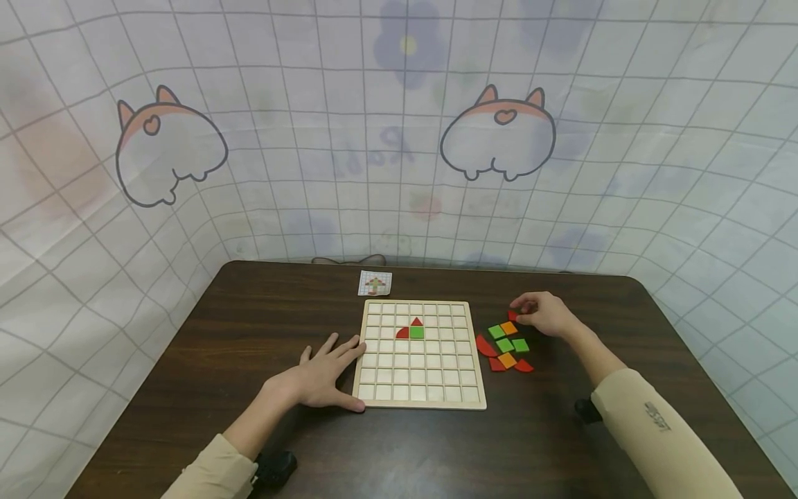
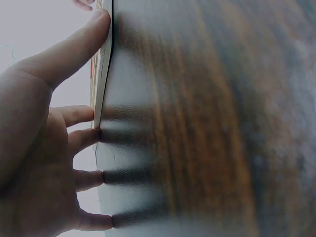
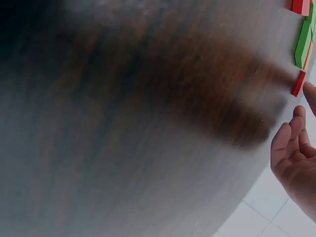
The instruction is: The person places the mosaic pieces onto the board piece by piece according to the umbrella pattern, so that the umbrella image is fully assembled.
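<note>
A pale wooden grid board [image 1: 420, 407] lies on the dark table. It bears a red triangle [image 1: 416, 322], a green square [image 1: 416, 333] and a red quarter-round piece [image 1: 402, 333]. My left hand [image 1: 321, 378] rests with spread fingers at the board's left edge; in the left wrist view the thumb [image 2: 74, 54] lies along that edge. At the right, my right hand [image 1: 544, 315] reaches down over a small red piece [image 1: 512, 315]. In the right wrist view this red piece [image 3: 298, 84] sits on the table close by the fingertips, which stand loosely bent and apart.
Beside the board's right edge lie several loose pieces: green squares [image 1: 520, 344], orange squares [image 1: 507, 360] and red pieces [image 1: 486, 346]. A small pattern card [image 1: 383, 283] lies behind the board. A checked cloth wall [image 1: 349, 208] stands at the table's back.
</note>
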Available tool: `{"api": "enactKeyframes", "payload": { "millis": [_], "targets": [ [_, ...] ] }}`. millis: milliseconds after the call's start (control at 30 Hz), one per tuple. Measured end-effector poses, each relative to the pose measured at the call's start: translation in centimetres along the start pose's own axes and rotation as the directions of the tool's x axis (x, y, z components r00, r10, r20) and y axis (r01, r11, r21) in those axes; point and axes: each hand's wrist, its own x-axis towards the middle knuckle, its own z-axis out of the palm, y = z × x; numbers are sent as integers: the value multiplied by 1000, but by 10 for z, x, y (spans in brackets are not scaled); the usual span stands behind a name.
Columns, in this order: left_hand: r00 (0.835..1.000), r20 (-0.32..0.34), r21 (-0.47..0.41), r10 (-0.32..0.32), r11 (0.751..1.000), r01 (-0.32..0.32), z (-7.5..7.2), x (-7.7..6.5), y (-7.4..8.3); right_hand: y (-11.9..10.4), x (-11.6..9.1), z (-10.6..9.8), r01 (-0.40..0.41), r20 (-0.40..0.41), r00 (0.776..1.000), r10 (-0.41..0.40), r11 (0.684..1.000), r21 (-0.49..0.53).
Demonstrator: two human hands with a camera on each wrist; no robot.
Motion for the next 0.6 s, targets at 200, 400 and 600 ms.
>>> {"api": "enactKeyframes", "payload": {
  "millis": [200, 400, 600],
  "targets": [
    [1000, 0, -2, -2, 1000, 2, 0, 0, 0, 1, 3, 1, 8, 26, 1000, -8, 1000, -15],
    [1000, 2, 2, -3, 1000, 3, 0, 0, 0, -1, 3, 2, 1, 33, 999, 0, 1000, -29],
    [1000, 0, 8, -6, 1000, 6, 1, 1, -1, -3, 4, 3, 17, 45, 999, -14, 998, -53]
  ]
}}
